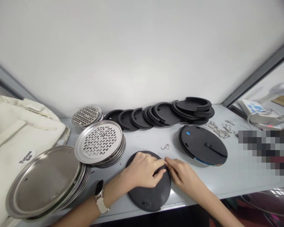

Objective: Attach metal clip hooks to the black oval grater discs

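A black round disc point(151, 198) lies near the table's front edge. Over it rests my left hand point(144, 170), fingers closed at the disc's right rim on something too small to make out. My right hand point(180, 173) meets it there, thumb and fingertips pinched together at the same rim spot. Just behind the hands are small metal rings point(166, 147). To the right sits another black disc point(203, 145) with a blue dot and a slot, on top of further discs.
Stacked steel plates point(47, 183) and perforated grater discs point(99, 142) stand at left beside a cream bag point(11, 135). Black discs point(168, 113) line the wall. Metal clips point(220, 130) lie at back right, near a white device point(260, 113).
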Motion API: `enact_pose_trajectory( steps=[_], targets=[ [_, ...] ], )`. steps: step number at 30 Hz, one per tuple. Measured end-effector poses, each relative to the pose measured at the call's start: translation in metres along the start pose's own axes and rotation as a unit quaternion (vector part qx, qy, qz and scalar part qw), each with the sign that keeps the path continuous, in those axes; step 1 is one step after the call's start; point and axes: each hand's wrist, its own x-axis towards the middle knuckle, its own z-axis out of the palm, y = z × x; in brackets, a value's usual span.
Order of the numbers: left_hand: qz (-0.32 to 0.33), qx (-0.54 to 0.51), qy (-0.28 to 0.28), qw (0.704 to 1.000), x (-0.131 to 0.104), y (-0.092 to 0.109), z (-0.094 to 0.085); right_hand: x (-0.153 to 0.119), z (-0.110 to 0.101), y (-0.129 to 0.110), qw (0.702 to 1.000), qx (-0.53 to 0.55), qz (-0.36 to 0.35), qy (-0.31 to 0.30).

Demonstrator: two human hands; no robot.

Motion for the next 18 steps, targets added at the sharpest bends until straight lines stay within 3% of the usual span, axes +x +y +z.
enact_pose_trajectory(
  steps=[18],
  targets=[
    [-0.014,0.015,0.005,1.0,-0.0009,0.0009,0.001,0.0023,-0.0024,-0.0018,1.0,-0.023,-0.016,-0.008]
  ],
)
